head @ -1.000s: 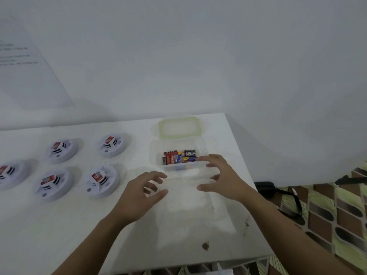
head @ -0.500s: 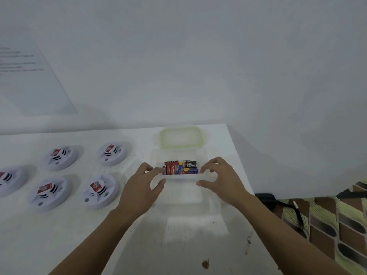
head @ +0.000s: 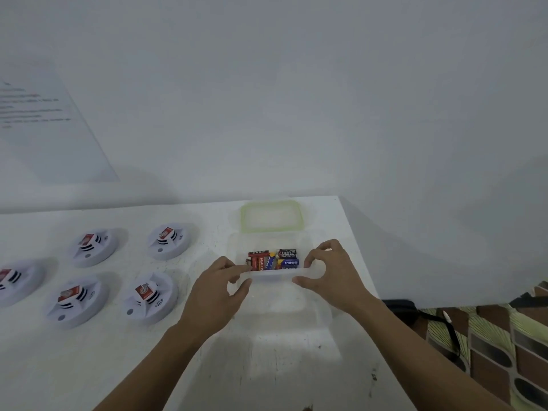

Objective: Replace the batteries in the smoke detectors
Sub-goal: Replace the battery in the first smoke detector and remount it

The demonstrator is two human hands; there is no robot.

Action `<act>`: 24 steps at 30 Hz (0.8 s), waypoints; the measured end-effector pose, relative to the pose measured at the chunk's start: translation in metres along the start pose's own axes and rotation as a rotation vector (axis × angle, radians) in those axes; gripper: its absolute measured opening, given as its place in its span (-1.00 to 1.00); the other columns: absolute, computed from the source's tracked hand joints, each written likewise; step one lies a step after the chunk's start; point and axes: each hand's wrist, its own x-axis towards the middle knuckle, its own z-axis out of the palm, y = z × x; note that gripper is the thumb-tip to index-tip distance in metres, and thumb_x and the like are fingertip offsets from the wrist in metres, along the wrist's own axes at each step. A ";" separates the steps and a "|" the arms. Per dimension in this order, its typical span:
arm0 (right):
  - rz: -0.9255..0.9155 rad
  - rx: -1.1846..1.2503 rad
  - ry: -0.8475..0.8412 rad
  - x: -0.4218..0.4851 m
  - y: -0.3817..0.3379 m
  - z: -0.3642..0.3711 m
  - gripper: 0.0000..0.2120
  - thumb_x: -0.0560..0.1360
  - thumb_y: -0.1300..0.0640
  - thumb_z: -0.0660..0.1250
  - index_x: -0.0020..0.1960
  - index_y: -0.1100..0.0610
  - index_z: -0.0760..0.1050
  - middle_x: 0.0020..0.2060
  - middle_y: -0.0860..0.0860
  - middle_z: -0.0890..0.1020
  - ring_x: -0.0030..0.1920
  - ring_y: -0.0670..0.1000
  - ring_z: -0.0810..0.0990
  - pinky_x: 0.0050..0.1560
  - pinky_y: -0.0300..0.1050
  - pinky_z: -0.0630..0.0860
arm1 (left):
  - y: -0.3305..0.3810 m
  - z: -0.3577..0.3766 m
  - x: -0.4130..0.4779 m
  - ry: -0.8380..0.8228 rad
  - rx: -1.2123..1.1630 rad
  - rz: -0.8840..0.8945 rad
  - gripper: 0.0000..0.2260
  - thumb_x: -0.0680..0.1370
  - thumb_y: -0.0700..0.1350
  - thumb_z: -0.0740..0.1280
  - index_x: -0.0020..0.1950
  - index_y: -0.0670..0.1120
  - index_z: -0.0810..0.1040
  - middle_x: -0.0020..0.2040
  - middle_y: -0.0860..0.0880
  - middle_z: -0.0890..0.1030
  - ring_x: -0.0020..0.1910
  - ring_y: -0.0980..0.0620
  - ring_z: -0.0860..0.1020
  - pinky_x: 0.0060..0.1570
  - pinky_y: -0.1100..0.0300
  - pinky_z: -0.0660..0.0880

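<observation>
Both my hands are on the clear plastic container (head: 274,275) at the right end of the white table (head: 89,366): my left hand (head: 218,295) pinches its near rim at the left corner, my right hand (head: 332,277) pinches the same rim at the right. The green-rimmed lid (head: 271,216) lies flat just behind it. Inside, the batteries (head: 272,259) lie on their sides in a loose heap, most with their long axis running left to right; one red cell looks turned front to back. Five smoke detectors (head: 149,295) sit left of the container with red-labelled batteries seated. I judge this the supply-fetching step. Next: draw the container closer, then free one hand to pick a cell.
</observation>
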 end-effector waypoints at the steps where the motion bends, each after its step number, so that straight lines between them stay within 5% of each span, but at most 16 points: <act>1: -0.013 0.013 0.033 -0.001 -0.002 0.001 -0.69 0.34 -0.15 0.59 -0.04 -0.06 0.57 0.18 -0.09 0.37 0.19 -0.07 0.37 0.12 -0.19 0.37 | 0.002 -0.003 0.001 -0.007 -0.014 -0.009 -0.75 0.55 -0.02 0.44 0.23 0.07 0.66 -0.16 0.16 0.53 -0.18 0.18 0.55 -0.15 0.45 0.40; 8: -0.181 0.095 0.164 0.003 -0.041 0.013 -0.89 0.45 -0.02 0.49 -0.07 -0.09 0.59 0.01 -0.20 0.52 0.12 -0.13 0.44 0.19 -0.04 0.39 | -0.007 -0.042 0.006 0.123 -0.186 -0.138 -0.97 0.54 -0.02 0.45 -0.07 0.12 0.66 -0.32 0.12 0.62 -0.29 0.12 0.60 -0.23 0.38 0.50; 11: -0.251 0.255 0.087 0.008 -0.072 0.025 -0.91 0.48 0.11 0.49 -0.08 0.00 0.60 -0.14 -0.13 0.62 -0.09 -0.11 0.59 -0.01 -0.11 0.53 | -0.026 -0.072 0.002 0.194 -0.189 -0.219 -0.96 0.54 -0.04 0.44 -0.09 0.09 0.67 -0.30 0.10 0.67 -0.27 0.12 0.64 -0.21 0.29 0.54; 15: -0.245 0.395 -0.067 0.013 -0.119 0.053 -0.92 0.50 0.14 0.50 -0.05 0.03 0.61 -0.23 -0.04 0.65 -0.31 -0.15 0.56 -0.25 -0.32 0.47 | -0.069 -0.106 -0.019 0.236 -0.113 -0.240 -0.93 0.54 -0.08 0.44 -0.06 0.10 0.64 -0.20 0.10 0.62 -0.19 0.15 0.61 -0.21 0.19 0.57; 18: -0.203 0.389 -0.128 0.018 -0.148 0.080 -0.91 0.51 0.09 0.48 -0.02 0.02 0.60 -0.20 -0.04 0.67 -0.30 -0.19 0.58 -0.28 -0.33 0.49 | -0.105 -0.117 -0.031 0.081 -0.023 -0.270 -0.89 0.55 0.02 0.41 0.07 0.14 0.60 -0.04 0.13 0.56 -0.01 0.05 0.58 -0.09 0.04 0.61; 21: -0.131 0.311 -0.196 0.021 -0.169 0.108 -0.87 0.57 0.06 0.41 0.11 0.02 0.60 -0.12 -0.06 0.66 -0.16 -0.10 0.64 -0.24 -0.35 0.51 | -0.132 -0.120 -0.035 -0.191 0.097 -0.215 -0.58 0.49 0.31 0.30 0.32 0.23 0.48 0.28 0.12 0.49 0.28 0.03 0.43 0.26 -0.02 0.48; 24: -0.047 0.183 -0.291 0.025 -0.180 0.133 -0.72 0.64 0.08 0.26 0.33 0.07 0.51 0.09 -0.03 0.60 -0.03 -0.05 0.60 -0.22 -0.42 0.46 | -0.141 -0.121 -0.032 -0.402 0.123 -0.184 -0.41 0.46 0.34 0.35 0.46 0.30 0.30 0.46 0.09 0.30 0.41 0.02 0.31 0.40 -0.01 0.36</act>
